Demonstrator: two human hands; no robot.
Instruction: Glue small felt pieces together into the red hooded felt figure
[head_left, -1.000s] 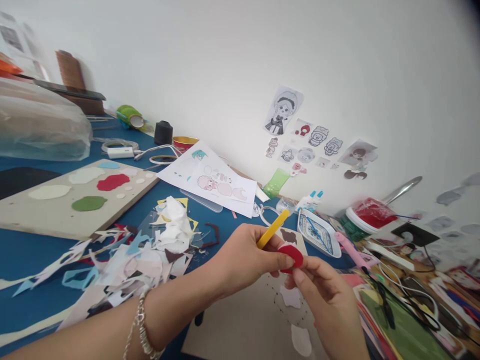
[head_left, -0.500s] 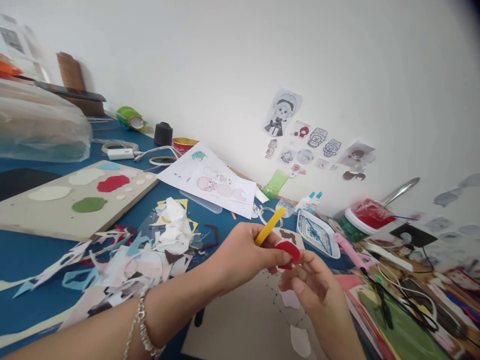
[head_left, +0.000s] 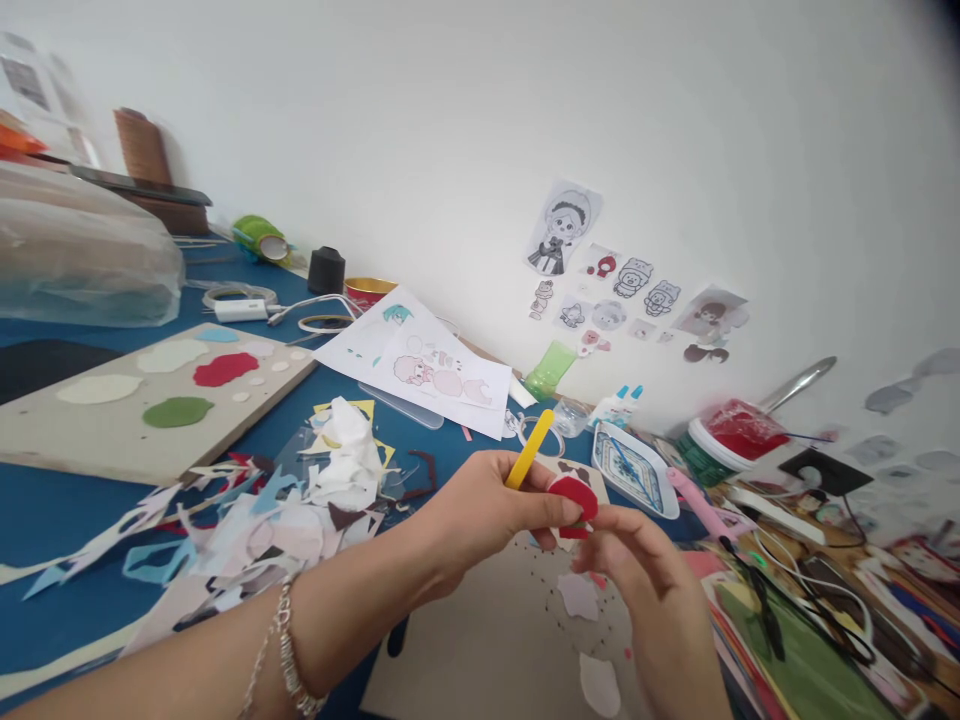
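My left hand (head_left: 517,510) pinches a small red cut-out piece (head_left: 576,496) with a whitish edge between thumb and fingers. A flat yellow stick (head_left: 531,450) is also gripped in that hand and points up and away. At the lower right edge of the red piece, my right hand (head_left: 649,580) has its fingertips drawn together, touching it; the exact contact is partly hidden. Below both hands lies a grey board (head_left: 480,650) with a dotted outline, a pale wavy cut-out (head_left: 579,596) and another pale cut-out (head_left: 600,685) on it.
Paper scraps (head_left: 300,530) are heaped on the left. Behind them a board (head_left: 97,440) carries coloured cut-outs. Printed sheets (head_left: 427,370), a patterned tray (head_left: 636,470) and glue bottles (head_left: 619,405) stand farther back. Coloured sheets (head_left: 795,640) and cables lie right.
My right hand has shifted slightly right and its fingertips have closed in at the red piece's edge. The yellow stick has tipped a little left. More of the board's cut-outs shows.
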